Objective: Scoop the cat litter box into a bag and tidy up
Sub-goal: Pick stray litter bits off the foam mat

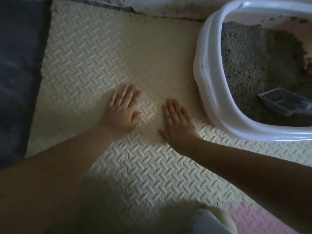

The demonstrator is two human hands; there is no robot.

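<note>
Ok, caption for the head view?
Both hands flat on textured foam mat; scoop lies in litter box.

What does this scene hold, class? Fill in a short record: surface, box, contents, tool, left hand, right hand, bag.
surface: ribbed foam mat
box: white litter box, upper right on the mat
contents: grey litter
tool: grey scoop, lying in the litter
left hand: flat on mat, fingers spread, empty
right hand: flat on mat, empty, nearer the box
bag: none in view
</note>
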